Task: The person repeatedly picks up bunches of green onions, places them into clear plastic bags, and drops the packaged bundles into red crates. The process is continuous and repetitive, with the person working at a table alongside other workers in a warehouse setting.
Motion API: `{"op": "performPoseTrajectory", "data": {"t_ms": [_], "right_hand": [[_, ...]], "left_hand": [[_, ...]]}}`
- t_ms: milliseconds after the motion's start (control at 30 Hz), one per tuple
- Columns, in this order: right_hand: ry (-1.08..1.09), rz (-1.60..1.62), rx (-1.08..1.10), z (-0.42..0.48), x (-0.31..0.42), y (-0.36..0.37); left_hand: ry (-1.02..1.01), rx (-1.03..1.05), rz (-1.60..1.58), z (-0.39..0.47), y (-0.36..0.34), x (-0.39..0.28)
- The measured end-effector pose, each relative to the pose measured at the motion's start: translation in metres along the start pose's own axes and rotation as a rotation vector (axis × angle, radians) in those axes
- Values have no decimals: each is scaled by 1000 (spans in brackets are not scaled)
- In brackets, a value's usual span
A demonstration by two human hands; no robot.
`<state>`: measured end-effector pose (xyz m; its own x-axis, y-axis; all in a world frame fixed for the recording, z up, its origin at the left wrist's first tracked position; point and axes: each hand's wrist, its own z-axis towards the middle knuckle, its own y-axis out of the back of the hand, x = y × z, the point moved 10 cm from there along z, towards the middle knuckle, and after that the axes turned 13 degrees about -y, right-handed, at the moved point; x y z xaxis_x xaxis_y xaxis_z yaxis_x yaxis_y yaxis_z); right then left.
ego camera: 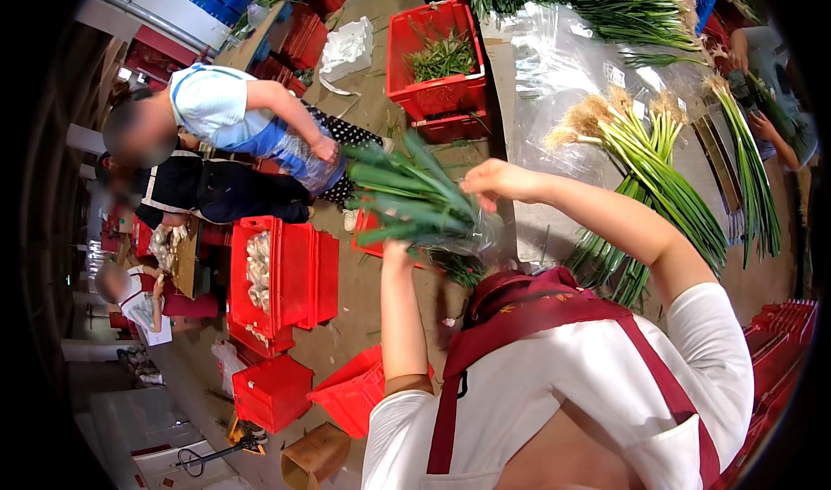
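Note:
My left hand point(397, 243) grips a bunch of long green leaves point(402, 188), which partly hides the fingers. The leaves are blurred and point towards the left; clear plastic wrap point(483, 233) shows around their right end. Against the right edge of this bunch is my right hand point(493, 181), its fingers curled; whether it pinches the plastic or a leaf cannot be made out. To the right, on the table point(539, 159), lie bundles of spring onions point(662, 185) with pale stems and tan roots, crossing one another. Flat clear plastic bags point(552, 55) lie above them.
Red crates stand on the floor, one with green trimmings point(441, 58), another with white produce point(258, 272). A white box point(347, 48) and a cardboard box point(315, 454) are also there. Co-workers point(227, 110) stand at left; another person's hands point(759, 126) are across the table.

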<state>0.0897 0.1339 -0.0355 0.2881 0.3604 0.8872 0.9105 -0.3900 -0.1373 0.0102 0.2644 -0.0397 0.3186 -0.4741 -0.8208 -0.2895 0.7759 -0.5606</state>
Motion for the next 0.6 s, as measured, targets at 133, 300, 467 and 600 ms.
{"op": "performPoseTrajectory", "data": {"t_ms": [133, 300, 467, 600], "right_hand": [[-20, -80, -127, 3, 2, 3], [112, 95, -38, -20, -1, 13], [-28, 76, -205, -38, -65, 45], [-113, 79, -183, -70, -127, 44]], "left_hand": [[-50, -129, 243, 3, 24, 0], [-259, -216, 260, 34, 37, -44], [-254, -290, -4, 79, 96, -45], [-172, -133, 11, 102, 66, -36]]}}
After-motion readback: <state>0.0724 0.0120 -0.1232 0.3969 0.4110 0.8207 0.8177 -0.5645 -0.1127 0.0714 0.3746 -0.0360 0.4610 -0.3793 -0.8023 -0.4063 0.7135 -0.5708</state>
